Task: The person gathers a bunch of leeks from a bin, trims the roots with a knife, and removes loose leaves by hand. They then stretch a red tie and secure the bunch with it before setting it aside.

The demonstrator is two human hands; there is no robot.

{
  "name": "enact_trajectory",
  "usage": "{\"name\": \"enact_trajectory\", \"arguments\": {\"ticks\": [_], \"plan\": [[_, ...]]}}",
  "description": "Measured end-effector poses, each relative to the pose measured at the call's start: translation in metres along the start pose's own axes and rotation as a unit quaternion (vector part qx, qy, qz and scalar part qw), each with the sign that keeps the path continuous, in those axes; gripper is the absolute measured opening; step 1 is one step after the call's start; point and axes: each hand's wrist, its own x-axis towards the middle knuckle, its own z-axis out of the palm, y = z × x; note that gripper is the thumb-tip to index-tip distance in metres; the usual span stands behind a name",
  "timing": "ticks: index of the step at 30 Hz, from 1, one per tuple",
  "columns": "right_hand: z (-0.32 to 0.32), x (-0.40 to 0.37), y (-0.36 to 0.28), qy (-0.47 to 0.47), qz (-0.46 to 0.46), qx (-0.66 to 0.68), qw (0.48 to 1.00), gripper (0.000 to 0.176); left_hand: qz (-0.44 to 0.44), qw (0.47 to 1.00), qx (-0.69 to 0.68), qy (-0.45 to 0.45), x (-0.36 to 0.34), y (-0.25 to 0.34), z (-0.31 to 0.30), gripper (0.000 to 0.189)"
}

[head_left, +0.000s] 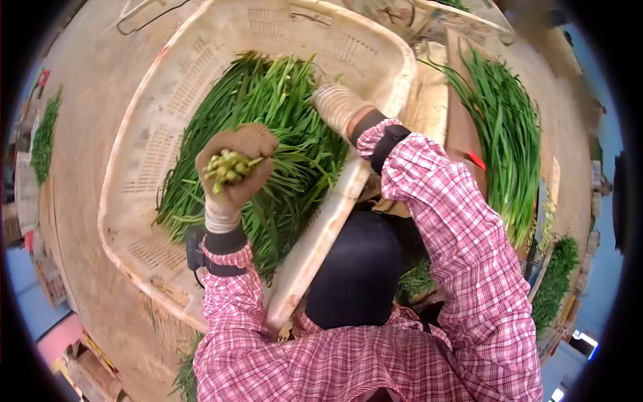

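Head view: the bunch (231,167) was in the left hand (244,143), whose fingers were curled fully around it, pale stem ends jutting from the fist. Its leaves ran in among the greens (271,100) behind those fingers, and where one stopped and the other began could not be told. The right hand (338,107) was at the edge of the greens, up and right from the left fingers; its own fingertips were hidden, so how far they were open, and whether they had hold of anything, could not be told. The step in hand looked like gathering or sorting a fistful; the next move seemed to call for a firm left grip and a clean separation of leaves, since tangled blades could drag others along. Around both hands rose the crate (151,151), its near right wall passing just under the right wrist, a likely obstacle to reaching out that way. Beyond it, to the right of the right fingers, a pile (506,127) lay by a brown board (465,130), with a small red object (476,160) between. A dark knee (355,268) stood below the right fingers, outside the crate. Far left of the left fingers, another heap (45,137) lay on the floor (80,221).
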Motion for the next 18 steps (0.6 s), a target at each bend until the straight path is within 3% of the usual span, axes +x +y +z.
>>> {"name": "enact_trajectory", "arguments": {"ticks": [1, 3, 4, 5, 6, 7, 9, 11, 12, 13, 14, 15, 16, 18], "plan": [[0.017, -0.003, 0.009, 0.024, -0.013, 0.012, 1.0, 0.023, 0.043, 0.997, -0.031, -0.051, 0.002, 0.0, -0.003, 0.02], [0.024, -0.016, -0.003, 0.21, 0.027, 0.046, 0.976, 0.029, 0.026, 0.999, 0.029, 0.0, -0.008, 0.003, -0.005, 0.02], [-0.021, -0.027, -0.003, 0.054, 0.02, 0.032, 0.998, 0.036, 0.006, 0.995, 0.082, 0.053, -0.011, 0.001, -0.005, 0.021], [-0.064, -0.039, -0.023, 0.013, 0.202, 0.162, 0.966, 0.051, 0.012, 0.994, 0.086, 0.062, -0.013, -0.002, -0.005, 0.021], [-0.071, -0.061, -0.011, 0.097, 0.086, -0.036, 0.991, 0.077, -0.029, 0.99, 0.115, 0.071, -0.016, -0.007, -0.005, 0.022], [-0.127, -0.071, -0.052, -0.019, 0.201, -0.017, 0.979, 0.091, -0.07, 0.984, 0.141, 0.079, -0.016, -0.011, -0.002, 0.024], [-0.113, -0.081, -0.065, 0.104, 0.099, -0.004, 0.99, 0.104, -0.071, 0.984, 0.147, 0.077, -0.006, -0.015, 0.01, 0.029], [-0.09, -0.071, -0.072, 0.119, 0.045, 0.074, 0.989, 0.107, -0.116, 0.972, 0.175, 0.105, 0.009, -0.011, 0.024, 0.029], [-0.076, -0.064, -0.075, 0.134, -0.007, 0.152, 0.979, 0.111, -0.116, 0.969, 0.206, 0.073, 0.01, -0.026, 0.017, 0.058], [-0.055, -0.054, -0.072, 0.136, -0.011, 0.15, 0.979, 0.111, -0.113, 0.969, 0.209, 0.075, 0.009, -0.037, 0.015, 0.058], [-0.032, -0.041, -0.067, 0.136, -0.018, 0.366, 0.92, 0.113, -0.104, 0.982, 0.133, 0.085, 0.009, -0.048, 0.016, 0.081], [-0.03, -0.031, -0.072, 0.128, -0.024, 0.565, 0.815, 0.115, -0.095, 0.989, 0.059, 0.092, 0.013, -0.049, 0.015, 0.105], [-0.028, -0.03, -0.075, 0.097, -0.047, 0.601, 0.792, 0.111, -0.163, 0.983, 0.058, 0.061, 0.015, -0.045, 0.01, 0.138], [-0.013, -0.02, -0.077, 0.09, -0.023, 0.596, 0.798, 0.11, -0.177, 0.98, -0.001, 0.091, 0.016, -0.034, 0.018, 0.14]]}}
